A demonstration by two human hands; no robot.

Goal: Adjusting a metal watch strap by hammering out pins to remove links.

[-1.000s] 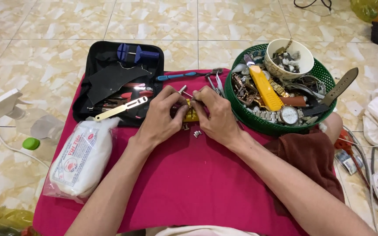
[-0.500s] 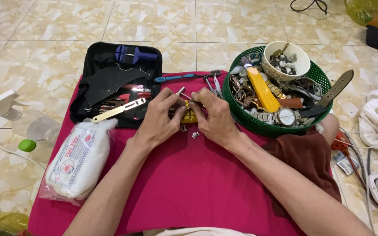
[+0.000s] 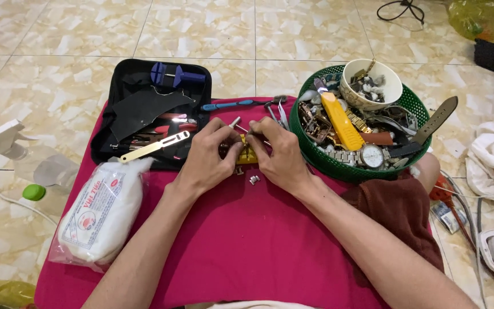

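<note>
My left hand (image 3: 210, 154) and my right hand (image 3: 278, 154) meet over a small yellow block holder (image 3: 247, 155) on a magenta cloth (image 3: 247, 240). The left hand's fingers pinch a thin metal tool (image 3: 234, 122) above the holder. The right hand's fingers press on the holder's other side and seem to hold a thin pin; what lies between the fingers is hidden. Two small metal links (image 3: 253, 179) lie on the cloth just in front of the hands.
An open black tool case (image 3: 144, 109) with several tools lies at the left. A green basket (image 3: 338, 166) of watches, straps and a white bowl (image 3: 371, 83) stands at the right. A white plastic packet (image 3: 101, 209) lies front left, a brown cloth (image 3: 395, 212) front right.
Both hands stay together on the yellow holder, with only small finger movements. The view has shifted slightly.
</note>
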